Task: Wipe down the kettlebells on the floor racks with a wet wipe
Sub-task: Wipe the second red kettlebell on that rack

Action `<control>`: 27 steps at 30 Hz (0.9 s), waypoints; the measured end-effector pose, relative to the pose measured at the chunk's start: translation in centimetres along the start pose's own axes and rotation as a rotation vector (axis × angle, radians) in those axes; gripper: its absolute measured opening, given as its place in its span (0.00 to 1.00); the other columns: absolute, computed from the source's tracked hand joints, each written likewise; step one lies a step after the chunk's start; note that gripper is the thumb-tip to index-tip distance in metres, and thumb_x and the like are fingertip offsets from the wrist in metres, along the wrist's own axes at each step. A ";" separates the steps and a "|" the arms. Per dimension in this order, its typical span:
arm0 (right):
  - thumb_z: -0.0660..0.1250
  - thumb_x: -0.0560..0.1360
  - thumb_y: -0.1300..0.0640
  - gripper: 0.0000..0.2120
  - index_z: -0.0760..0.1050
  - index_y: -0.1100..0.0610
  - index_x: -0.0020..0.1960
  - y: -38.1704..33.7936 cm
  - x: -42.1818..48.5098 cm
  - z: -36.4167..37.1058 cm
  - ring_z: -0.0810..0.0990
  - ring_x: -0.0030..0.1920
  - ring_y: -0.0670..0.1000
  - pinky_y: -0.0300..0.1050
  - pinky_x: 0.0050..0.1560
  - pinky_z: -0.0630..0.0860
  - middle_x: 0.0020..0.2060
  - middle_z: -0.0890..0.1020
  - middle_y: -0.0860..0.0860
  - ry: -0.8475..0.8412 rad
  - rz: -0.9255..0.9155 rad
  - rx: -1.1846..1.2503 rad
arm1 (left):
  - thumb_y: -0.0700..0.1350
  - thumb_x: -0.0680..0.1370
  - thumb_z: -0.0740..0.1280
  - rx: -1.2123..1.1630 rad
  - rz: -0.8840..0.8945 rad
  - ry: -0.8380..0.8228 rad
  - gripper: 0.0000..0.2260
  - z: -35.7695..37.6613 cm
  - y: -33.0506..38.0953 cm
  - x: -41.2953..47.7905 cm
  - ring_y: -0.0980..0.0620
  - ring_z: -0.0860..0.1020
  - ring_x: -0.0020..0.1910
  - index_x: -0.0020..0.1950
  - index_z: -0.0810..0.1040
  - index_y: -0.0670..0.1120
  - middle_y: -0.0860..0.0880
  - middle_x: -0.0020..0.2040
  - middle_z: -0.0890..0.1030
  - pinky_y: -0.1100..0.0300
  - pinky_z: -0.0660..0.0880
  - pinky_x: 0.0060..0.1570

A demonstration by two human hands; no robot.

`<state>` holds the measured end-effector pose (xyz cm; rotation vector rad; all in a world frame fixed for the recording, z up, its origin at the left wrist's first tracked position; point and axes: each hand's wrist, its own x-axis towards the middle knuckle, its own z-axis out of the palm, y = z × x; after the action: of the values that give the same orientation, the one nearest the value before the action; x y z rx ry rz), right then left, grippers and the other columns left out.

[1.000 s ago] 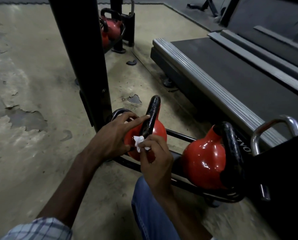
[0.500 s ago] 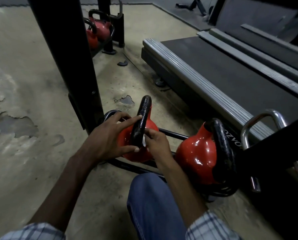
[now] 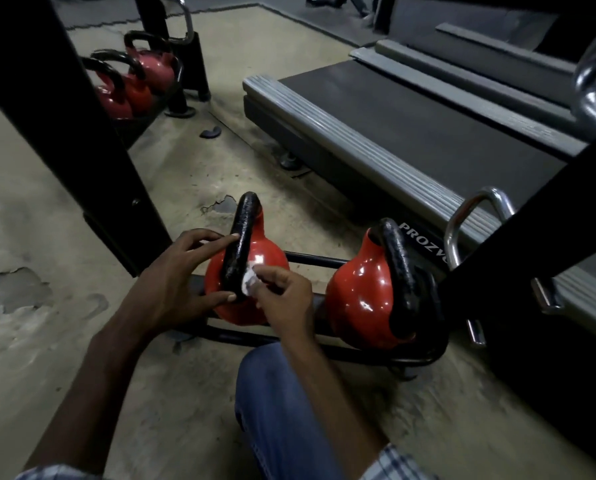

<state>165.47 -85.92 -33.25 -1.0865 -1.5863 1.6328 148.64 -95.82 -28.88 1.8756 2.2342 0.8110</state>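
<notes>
In the head view, two kettlebells sit side by side in a low black floor rack on a worn concrete floor, just in front of the person's bent knee in blue jeans. The near kettlebell has a glossy red round body and a rough, matte black handle that rises in a loop from its top. The second kettlebell, to its right in the same rack, looks the same, with bright highlights on its red paint.

The left hand lies open against the near kettlebell, fingers spread and nearly straight, the forefinger on the handle and the thumb at the handle's foot. The right hand pinches a small crumpled white wet wipe between thumb and fingertips and holds it against the handle's lower right side, where it meets the red body.

A treadmill stands behind the rack. More red kettlebells show beyond a black post.
</notes>
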 end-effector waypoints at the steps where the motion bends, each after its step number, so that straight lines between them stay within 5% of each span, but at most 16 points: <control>1: 0.75 0.72 0.61 0.09 0.84 0.47 0.45 -0.1 -0.4 -0.1 0.85 0.42 0.48 0.48 0.45 0.84 0.43 0.87 0.48 0.038 -0.004 0.022 | 0.67 0.65 0.73 -0.013 -0.001 -0.007 0.41 -0.2 0.1 0.3 0.57 0.70 0.68 0.76 0.68 0.60 0.54 0.70 0.70 0.57 0.72 0.63; 6: 0.78 0.70 0.60 0.04 0.85 0.54 0.44 -3.7 -1.2 -4.0 0.84 0.39 0.43 0.37 0.41 0.78 0.39 0.87 0.48 0.057 -0.097 0.028 | 0.65 0.64 0.70 0.065 -0.052 0.060 0.38 0.5 1.3 -0.2 0.47 0.72 0.66 0.73 0.73 0.54 0.48 0.68 0.72 0.48 0.73 0.63; 10: 0.75 0.72 0.63 0.08 0.82 0.52 0.47 -6.8 -0.6 -12.0 0.85 0.41 0.42 0.40 0.44 0.81 0.40 0.86 0.46 0.252 -0.276 -0.086 | 0.54 0.65 0.72 0.161 -0.149 0.258 0.32 3.9 6.6 -1.3 0.37 0.73 0.64 0.69 0.77 0.48 0.41 0.67 0.73 0.42 0.72 0.59; 14: 0.74 0.73 0.60 0.07 0.85 0.50 0.49 -7.2 2.2 -19.0 0.84 0.46 0.40 0.43 0.49 0.83 0.45 0.84 0.42 0.368 -0.336 -0.370 | 0.55 0.67 0.79 0.027 -0.011 0.126 0.36 7.9 13.5 0.7 0.44 0.68 0.72 0.73 0.71 0.54 0.45 0.73 0.69 0.44 0.67 0.67; 22: 0.73 0.72 0.62 0.07 0.86 0.52 0.47 -6.3 3.0 -21.3 0.82 0.51 0.44 0.44 0.54 0.80 0.47 0.83 0.45 0.082 -0.429 -0.620 | 0.60 0.64 0.76 -0.047 -0.009 0.002 0.42 13.0 19.6 2.7 0.44 0.68 0.72 0.76 0.66 0.58 0.47 0.74 0.68 0.44 0.69 0.67; 27: 0.72 0.71 0.67 0.09 0.85 0.54 0.45 -6.3 4.3 -20.8 0.80 0.49 0.51 0.53 0.50 0.79 0.45 0.84 0.48 0.109 -0.517 -0.757 | 0.58 0.63 0.79 -0.035 -0.062 0.019 0.42 14.1 20.2 2.5 0.46 0.69 0.70 0.74 0.67 0.58 0.49 0.72 0.70 0.51 0.65 0.67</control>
<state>180.80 -71.47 -26.51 -0.9561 -2.2411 0.6236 171.67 -87.05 -30.85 1.7818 2.2614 0.8561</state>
